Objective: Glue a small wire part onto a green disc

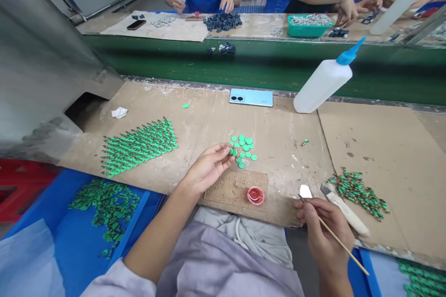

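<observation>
Left hand: the left hand [209,167] lies palm up on the desk [383,148], fingers loosely apart, fingertips touching the near edge of the loose green discs [243,150]; it grips nothing.
Right hand: the right hand [322,229] is closed on a thin wooden stick [334,235], tip up beside a small white piece [305,190] at the desk's front edge.
Red cap: a small red cap [255,195] sits on a rough brown pad [234,189], between the two hands and just below the discs.
Done, as a judgement: a neat block of green parts laid in rows [139,146] on the left of the desk looks like finished work, as may the heap of green and brown parts [358,190] on the right.
Left, as a judgement: the loose discs are few and unsorted; more green parts fill the blue tray [80,241] at lower left, so plenty appears to remain.
Edges: the front edge runs just under the right hand; a knife with a pale handle [348,213] lies close beside it, partly over that edge.
Open room: bare cardboard stretches right of the heap and behind the discs, up to the phone [251,97] and the tilted white squeeze bottle [324,81].
Beyond: a green belt [209,60] separates other people at work on the far side.
</observation>
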Demonstrator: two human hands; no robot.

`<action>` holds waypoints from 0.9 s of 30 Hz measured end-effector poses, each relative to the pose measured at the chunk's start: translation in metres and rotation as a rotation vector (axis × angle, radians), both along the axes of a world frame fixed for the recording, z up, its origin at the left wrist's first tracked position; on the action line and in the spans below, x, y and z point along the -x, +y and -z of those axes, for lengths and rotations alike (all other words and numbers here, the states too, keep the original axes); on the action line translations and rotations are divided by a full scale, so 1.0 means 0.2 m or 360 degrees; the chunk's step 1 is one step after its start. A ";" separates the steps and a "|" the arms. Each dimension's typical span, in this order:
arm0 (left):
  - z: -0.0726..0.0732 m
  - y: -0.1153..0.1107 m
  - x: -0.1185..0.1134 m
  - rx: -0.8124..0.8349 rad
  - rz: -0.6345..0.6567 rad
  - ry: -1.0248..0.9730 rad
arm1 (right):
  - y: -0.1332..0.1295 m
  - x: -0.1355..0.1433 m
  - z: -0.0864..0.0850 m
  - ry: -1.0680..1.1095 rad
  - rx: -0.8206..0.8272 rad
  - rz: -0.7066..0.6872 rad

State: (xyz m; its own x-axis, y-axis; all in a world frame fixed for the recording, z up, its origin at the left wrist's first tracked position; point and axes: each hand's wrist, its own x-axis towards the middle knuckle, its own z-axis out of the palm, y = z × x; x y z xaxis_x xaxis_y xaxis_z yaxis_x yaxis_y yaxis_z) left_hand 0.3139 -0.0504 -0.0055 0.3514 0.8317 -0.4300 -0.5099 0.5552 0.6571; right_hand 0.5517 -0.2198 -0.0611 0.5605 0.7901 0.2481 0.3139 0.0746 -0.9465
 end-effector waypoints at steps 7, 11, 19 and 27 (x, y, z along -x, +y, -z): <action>0.04 0.00 0.02 -0.0260 -0.0046 0.0304 | 0.00 0.00 0.00 0.0002 0.0008 -0.0015; 0.07 0.02 0.00 -0.0467 0.0007 0.0493 | 0.00 0.00 0.01 0.0017 0.0048 0.0023; 0.01 -0.02 -0.02 -0.0700 -0.0035 0.0593 | -0.02 0.02 -0.06 0.0031 -0.0076 -0.0024; -0.05 -0.29 0.05 -0.0276 0.0093 0.0408 | 0.08 0.07 -0.27 -0.0221 -0.0121 -0.0704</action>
State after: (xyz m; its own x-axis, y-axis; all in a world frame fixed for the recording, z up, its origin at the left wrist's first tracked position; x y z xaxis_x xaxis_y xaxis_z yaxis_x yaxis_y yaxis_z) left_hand 0.3048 -0.1094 0.0043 0.2991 0.8819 -0.3643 -0.2860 0.4471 0.8475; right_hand 0.5385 -0.2028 -0.0063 0.1312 0.9224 0.3632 0.3594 0.2972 -0.8846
